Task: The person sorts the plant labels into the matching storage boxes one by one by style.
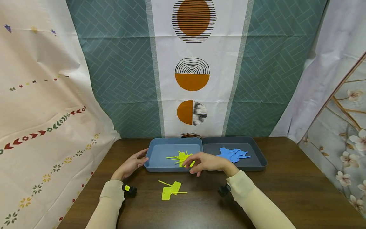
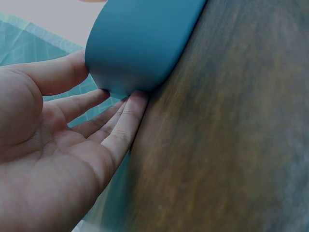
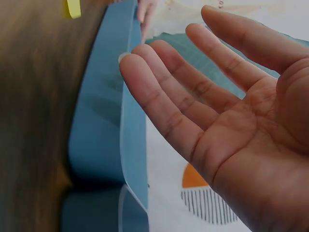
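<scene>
My left hand is at the left end of the lighter blue tray. In the left wrist view its mostly straight fingers touch the tray's outer wall, with the thumb at the rim. My right hand hovers over the same tray's front right edge, palm bare and fingers extended in the right wrist view. Partly hidden behind it, a pile of yellow cable-tie tags lies in this tray. Two more yellow cable-tie tags overlap on the table in front.
A dark grey tray adjoins the lighter one on the right and contains a pile of blue tags. Both trays stand near the back of the brown wooden table. Patterned curtains hang behind and at the sides.
</scene>
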`<state>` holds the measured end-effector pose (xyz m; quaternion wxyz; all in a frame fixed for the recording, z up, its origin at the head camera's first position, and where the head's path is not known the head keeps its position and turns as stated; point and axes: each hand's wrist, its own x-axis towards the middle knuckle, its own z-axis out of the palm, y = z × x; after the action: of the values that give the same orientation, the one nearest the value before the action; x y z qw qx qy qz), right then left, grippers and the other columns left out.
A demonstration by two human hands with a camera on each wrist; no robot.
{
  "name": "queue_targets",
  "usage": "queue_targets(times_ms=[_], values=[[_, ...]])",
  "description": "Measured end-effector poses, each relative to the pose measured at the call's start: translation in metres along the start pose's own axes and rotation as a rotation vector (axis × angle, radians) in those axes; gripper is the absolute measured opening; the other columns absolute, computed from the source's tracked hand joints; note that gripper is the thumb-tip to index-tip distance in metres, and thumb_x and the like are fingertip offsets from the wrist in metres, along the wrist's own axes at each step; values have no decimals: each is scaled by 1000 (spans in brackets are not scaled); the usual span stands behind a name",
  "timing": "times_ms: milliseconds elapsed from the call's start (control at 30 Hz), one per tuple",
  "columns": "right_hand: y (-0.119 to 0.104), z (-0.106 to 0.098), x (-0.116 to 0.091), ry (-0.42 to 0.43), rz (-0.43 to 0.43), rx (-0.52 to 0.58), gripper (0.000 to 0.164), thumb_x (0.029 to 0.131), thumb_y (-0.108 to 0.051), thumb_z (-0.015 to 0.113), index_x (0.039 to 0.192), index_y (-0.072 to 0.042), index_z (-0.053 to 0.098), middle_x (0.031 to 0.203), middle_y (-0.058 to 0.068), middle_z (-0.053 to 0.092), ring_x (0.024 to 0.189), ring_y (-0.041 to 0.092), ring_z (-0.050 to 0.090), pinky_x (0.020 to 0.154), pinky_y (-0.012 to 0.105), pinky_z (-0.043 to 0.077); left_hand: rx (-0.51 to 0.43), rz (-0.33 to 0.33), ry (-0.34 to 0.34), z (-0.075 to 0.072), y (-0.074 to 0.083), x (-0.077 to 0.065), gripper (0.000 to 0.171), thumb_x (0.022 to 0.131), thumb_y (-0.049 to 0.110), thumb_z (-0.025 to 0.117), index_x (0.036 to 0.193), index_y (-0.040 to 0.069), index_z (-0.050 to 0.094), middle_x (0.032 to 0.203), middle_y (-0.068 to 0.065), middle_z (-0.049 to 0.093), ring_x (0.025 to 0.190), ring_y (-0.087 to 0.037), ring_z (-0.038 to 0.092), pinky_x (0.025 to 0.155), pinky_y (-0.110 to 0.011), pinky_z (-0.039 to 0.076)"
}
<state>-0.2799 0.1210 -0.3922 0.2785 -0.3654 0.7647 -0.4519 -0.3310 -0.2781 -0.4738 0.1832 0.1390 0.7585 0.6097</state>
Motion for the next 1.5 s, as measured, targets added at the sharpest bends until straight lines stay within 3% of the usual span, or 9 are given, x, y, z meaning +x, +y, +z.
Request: queue_targets(times_ms=[133, 233, 367, 467, 533, 733, 933, 1200, 1500], values=[[4, 11, 10, -26, -16, 30, 39, 99, -9, 68, 137, 1, 63, 130, 24, 61, 102, 38, 65, 83, 47, 62, 0, 2, -2, 0, 0, 0, 67, 112, 12, 47, 166, 0, 10, 166, -30, 17, 152, -47, 25, 123, -60, 21], [4, 19, 16, -42, -34, 24, 38, 98, -8, 69, 135, -2, 65, 129, 26, 61, 100, 33, 66, 85, 55, 60, -4, 5, -1, 0, 0, 0, 66, 112, 12, 46, 166, -1, 10, 166, -31, 16, 151, -48, 25, 123, -61, 21], [3, 26, 23, -55, -51, -17, 38, 98, -8, 70, 135, 0, 65, 126, 28, 63, 101, 25, 66, 88, 43, 60, 2, 8, 0, 0, 1, 0, 67, 112, 12, 46, 166, -1, 10, 165, -32, 17, 151, -48, 25, 123, -61, 21], [3, 31, 27, -68, -60, -31, 40, 97, -7, 70, 135, 3, 63, 126, 28, 63, 106, 27, 67, 87, 28, 58, 8, 4, 3, 0, 0, 0, 67, 112, 12, 46, 166, -1, 10, 165, -31, 17, 151, -47, 25, 123, -60, 21], [4, 34, 30, -78, -63, -24, 40, 97, -5, 69, 136, 4, 63, 128, 28, 63, 109, 31, 66, 88, 25, 56, 6, 0, 7, -1, 0, 0, 66, 112, 12, 47, 166, 0, 10, 166, -30, 18, 151, -47, 26, 123, -60, 21], [13, 46, 37, -70, -48, -22, 38, 96, -4, 70, 133, 2, 65, 128, 23, 65, 113, 33, 64, 90, 23, 54, 6, 9, 0, -1, -1, 0, 67, 112, 12, 47, 166, -1, 10, 165, -31, 18, 151, -47, 25, 123, -60, 21], [22, 57, 41, -52, -23, -57, 38, 94, -3, 74, 131, -4, 68, 124, 13, 69, 101, 15, 63, 82, 23, 54, 2, 9, -3, -2, -3, 0, 67, 111, 13, 48, 166, 0, 10, 166, -30, 16, 152, -47, 24, 123, -60, 21], [27, 66, 45, 0, -23, -182, 37, 90, -2, 77, 125, -11, 73, 121, 1, 67, 102, 16, 61, 88, 23, 50, 2, 23, -7, -2, -2, -2, 69, 111, 14, 49, 166, -1, 10, 166, -31, 16, 152, -48, 23, 123, -61, 20], [32, 72, 48, 53, -27, -307, 39, 88, 0, 81, 124, -13, 73, 113, 2, 58, 88, 9, 52, 79, 20, 47, -6, 34, -12, -3, -4, 1, 66, 111, 10, 46, 165, -2, 10, 165, -32, 16, 151, -49, 23, 123, -62, 20]])
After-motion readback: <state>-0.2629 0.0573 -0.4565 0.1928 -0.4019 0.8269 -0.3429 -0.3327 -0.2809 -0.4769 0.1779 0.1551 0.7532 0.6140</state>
